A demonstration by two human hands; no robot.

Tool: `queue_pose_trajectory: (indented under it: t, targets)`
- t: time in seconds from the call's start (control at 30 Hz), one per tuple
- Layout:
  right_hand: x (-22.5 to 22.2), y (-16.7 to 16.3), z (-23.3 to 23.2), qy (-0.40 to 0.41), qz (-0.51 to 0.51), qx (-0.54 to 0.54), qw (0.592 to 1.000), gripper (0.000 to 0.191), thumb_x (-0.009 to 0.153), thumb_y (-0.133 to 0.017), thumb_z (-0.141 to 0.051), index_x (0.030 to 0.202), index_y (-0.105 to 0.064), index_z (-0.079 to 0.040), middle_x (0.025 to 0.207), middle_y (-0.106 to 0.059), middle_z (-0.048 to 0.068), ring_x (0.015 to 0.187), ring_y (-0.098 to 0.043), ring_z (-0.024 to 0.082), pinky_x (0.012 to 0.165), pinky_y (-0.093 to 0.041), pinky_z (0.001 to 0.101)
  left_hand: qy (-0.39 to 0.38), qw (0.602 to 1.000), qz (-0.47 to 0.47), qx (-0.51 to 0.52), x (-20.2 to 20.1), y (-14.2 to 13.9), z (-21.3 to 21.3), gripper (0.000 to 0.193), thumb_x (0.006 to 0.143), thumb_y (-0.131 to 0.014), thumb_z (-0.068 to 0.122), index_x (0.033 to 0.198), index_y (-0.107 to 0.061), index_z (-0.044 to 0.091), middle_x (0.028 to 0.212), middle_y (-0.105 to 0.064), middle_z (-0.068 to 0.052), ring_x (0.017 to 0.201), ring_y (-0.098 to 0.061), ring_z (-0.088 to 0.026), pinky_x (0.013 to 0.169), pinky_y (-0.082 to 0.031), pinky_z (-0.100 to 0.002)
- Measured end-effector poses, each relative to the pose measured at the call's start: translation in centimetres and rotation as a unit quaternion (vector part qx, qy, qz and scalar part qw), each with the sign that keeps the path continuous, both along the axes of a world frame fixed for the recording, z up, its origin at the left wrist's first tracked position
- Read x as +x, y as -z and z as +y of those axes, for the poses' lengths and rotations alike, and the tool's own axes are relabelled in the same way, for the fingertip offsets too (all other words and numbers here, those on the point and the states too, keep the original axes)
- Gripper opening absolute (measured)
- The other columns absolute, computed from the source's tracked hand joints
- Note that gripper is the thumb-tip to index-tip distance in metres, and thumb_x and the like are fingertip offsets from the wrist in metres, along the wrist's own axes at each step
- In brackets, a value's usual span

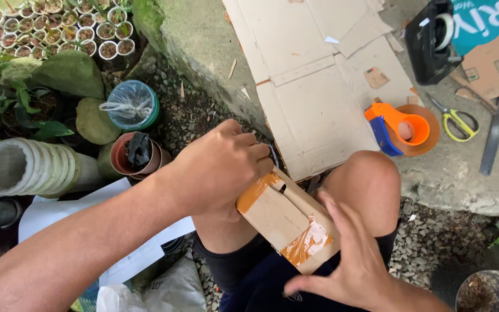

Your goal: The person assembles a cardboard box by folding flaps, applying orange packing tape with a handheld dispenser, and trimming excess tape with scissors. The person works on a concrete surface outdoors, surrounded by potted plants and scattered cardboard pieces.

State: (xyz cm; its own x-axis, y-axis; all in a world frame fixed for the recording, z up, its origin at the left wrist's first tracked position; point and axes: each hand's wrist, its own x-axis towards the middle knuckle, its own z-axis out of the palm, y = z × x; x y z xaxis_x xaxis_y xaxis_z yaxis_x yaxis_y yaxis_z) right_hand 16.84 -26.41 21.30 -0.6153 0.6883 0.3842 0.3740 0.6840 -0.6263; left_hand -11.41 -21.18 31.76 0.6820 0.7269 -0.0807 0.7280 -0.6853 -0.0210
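Cardboard box (287, 222) between both hands; tape dispenser (402, 128), scissors (460, 123) well apart.

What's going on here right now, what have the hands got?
A person sitting by a concrete ledge holds a small cardboard box, patched with brown tape, over their knees. The left hand clamps its upper end with a closed grip, and the right hand rests open against the lower end with fingers spread. On the ledge lie flattened cardboard sheets, an orange tape dispenser, yellow-handled scissors and a metal ruler. Plant pots stand at the left.
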Motion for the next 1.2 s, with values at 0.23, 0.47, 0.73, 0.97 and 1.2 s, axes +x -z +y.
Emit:
queue_pose_trajectory:
  t: [0.23,0.47,0.73,0.97,1.2]
  targets:
    - [-1.9,-0.8,1.3,0.011,-0.053,-0.063,0.997,0.132,0.051,-0.098,-0.047,0.148,-0.028,0.008,0.138,-0.05,0.029,0.125,-0.056,0.044,0.099,-0.048,0.0488,-0.017,0.998,0.032,-0.051,-0.3,0.0,2.5,0.065,0.046,-0.088,0.042,0.104,-0.073,0.016,0.101,-0.067,-0.002,0.096,-0.064,-0.024,0.081,-0.047,-0.039]
    - [-3.9,3.2,3.0,0.01,0.113,-0.022,0.993,0.117,0.062,-0.094,-0.036,0.151,-0.03,0.005,0.145,-0.046,0.025,0.134,-0.05,0.042,0.117,-0.04,0.0471,-0.077,0.967,0.223,-0.1,1.0,-3.9,3.2,0.064,0.058,-0.089,0.052,0.105,-0.072,0.013,0.105,-0.067,-0.005,0.106,-0.063,-0.024,0.091,-0.045,-0.039]
    - [-4.5,9.2,9.6,0.031,0.059,-0.238,0.969,0.095,0.066,-0.093,-0.034,0.143,-0.049,-0.001,0.132,-0.064,0.012,0.124,-0.059,0.021,0.109,-0.048,0.0412,-0.113,0.994,-0.009,0.002,-3.5,-9.4,2.6,0.071,0.061,-0.088,0.06,0.106,-0.074,0.007,0.1,-0.073,-0.013,0.095,-0.071,-0.035,0.087,-0.054,-0.045]
    - [-1.5,5.8,14.4,0.006,0.305,-0.12,0.945,0.086,0.074,-0.093,-0.018,0.142,-0.046,0.005,0.134,-0.062,0.014,0.124,-0.063,0.02,0.11,-0.053,0.039,-0.097,0.959,-0.263,0.039,-3.8,-8.6,4.1,0.12,0.06,-0.091,0.047,0.155,-0.04,-0.007,0.112,-0.072,-0.024,0.097,-0.072,-0.039,0.093,-0.056,-0.044]
    - [-2.1,3.9,14.8,-0.04,0.348,-0.067,0.934,0.114,0.071,-0.093,-0.021,0.158,-0.023,0.002,0.152,-0.048,0.015,0.139,-0.053,0.026,0.124,-0.043,0.0433,-0.125,0.954,-0.26,-0.084,-4.4,-6.7,6.1,0.087,0.062,-0.09,0.059,0.12,-0.069,-0.002,0.115,-0.071,-0.021,0.111,-0.069,-0.033,0.096,-0.056,-0.04]
